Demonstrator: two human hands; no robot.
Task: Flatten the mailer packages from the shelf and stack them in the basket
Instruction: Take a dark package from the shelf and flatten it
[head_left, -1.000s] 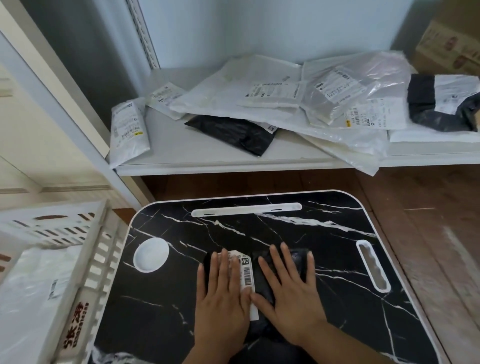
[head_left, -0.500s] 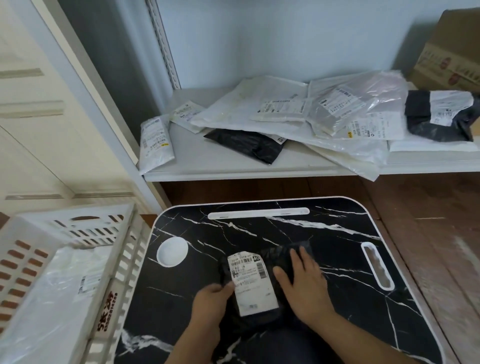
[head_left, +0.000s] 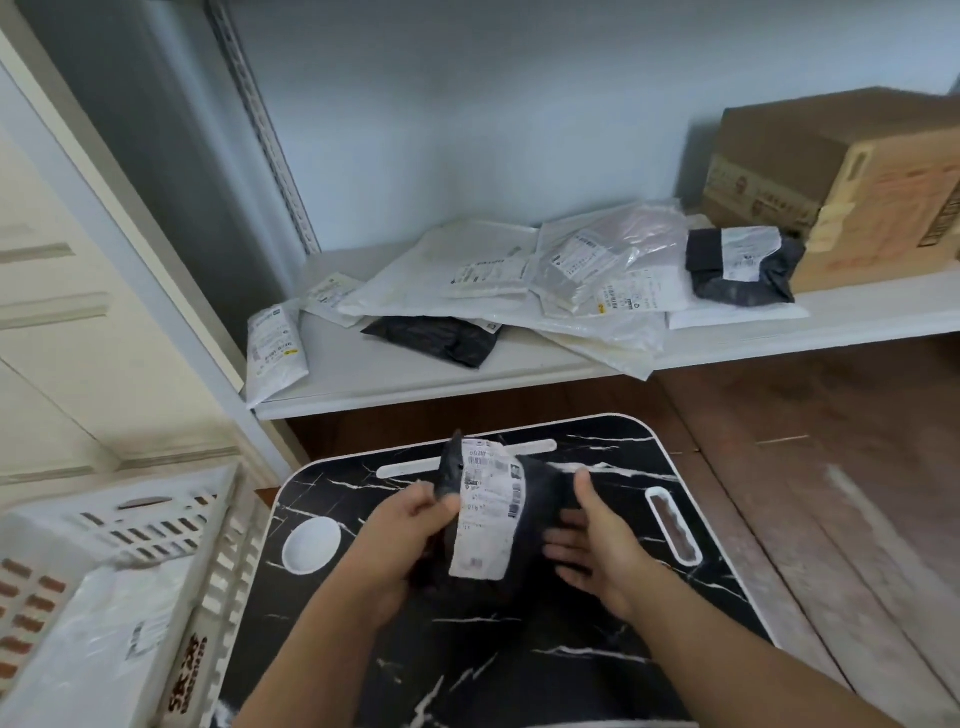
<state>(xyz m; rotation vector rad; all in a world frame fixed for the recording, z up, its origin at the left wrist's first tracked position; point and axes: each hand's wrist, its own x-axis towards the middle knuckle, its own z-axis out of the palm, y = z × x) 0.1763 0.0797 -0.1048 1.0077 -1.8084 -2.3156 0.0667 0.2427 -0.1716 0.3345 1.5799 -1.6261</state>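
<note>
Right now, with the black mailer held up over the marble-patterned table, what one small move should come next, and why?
Probably carry the black mailer left and lay it in the white basket. The left hand already grips its edge, the right hand supports it from beside, and a white package already lies in the basket.

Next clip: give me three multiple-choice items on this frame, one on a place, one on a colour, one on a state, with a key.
1. Where is the white basket?
A. left of the marble tray table
B. on the shelf
C. right of the table

2. What colour is the mailer in the hands?
A. white
B. black
C. brown

3. How is that mailer held?
A. pressed flat on the table
B. lifted, left hand gripping its edge, right hand open beside it
C. lying in the basket

Key: 1 A, the basket stands at the table's left edge; 2 B, black plastic with a white label; 3 B, it is raised off the table.
</note>
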